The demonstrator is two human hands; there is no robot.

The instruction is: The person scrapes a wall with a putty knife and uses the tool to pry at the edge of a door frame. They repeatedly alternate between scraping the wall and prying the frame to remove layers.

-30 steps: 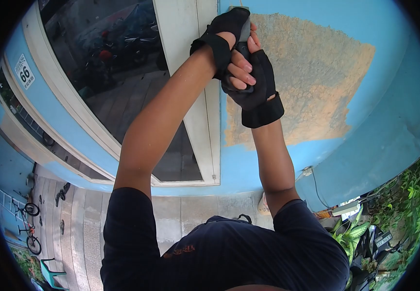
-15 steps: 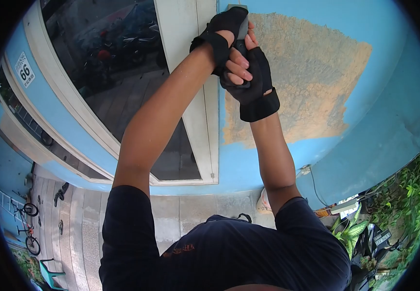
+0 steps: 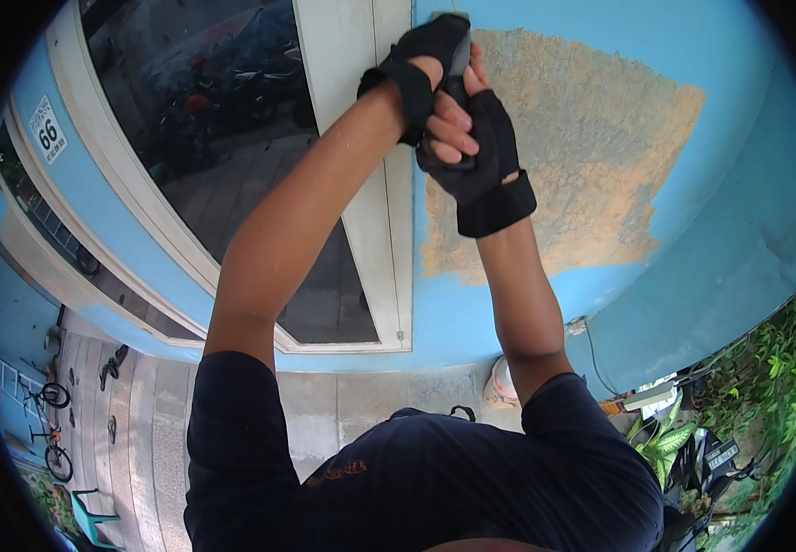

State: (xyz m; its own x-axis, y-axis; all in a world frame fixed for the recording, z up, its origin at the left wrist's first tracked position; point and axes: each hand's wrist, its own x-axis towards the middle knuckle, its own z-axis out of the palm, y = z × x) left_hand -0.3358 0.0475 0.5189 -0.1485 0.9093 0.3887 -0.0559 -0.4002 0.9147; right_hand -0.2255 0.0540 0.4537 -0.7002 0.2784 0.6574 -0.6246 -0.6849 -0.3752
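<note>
Both my hands wear black fingerless gloves and are raised against the blue wall, at the upper middle of the head view. My right hand is closed around the handle of a dark grey hand tool, its fingers curled towards me. Higher up, my left hand is closed over the upper part of the same tool. Most of the tool is hidden by the gloves, so its exact kind cannot be told. A greyish end of it shows above my left hand, near the wall surface, with a thin line above.
Right of my hands, the wall has a rough bare patch with tan edges. A white-framed glass door stands close on the left. Below are a whitish bucket, plants and a motorcycle; bicycles are far left.
My forearms have shifted very slightly, the right wrist a little lower and the left elbow a little to the left. Both hands keep the same grip on the tool.
</note>
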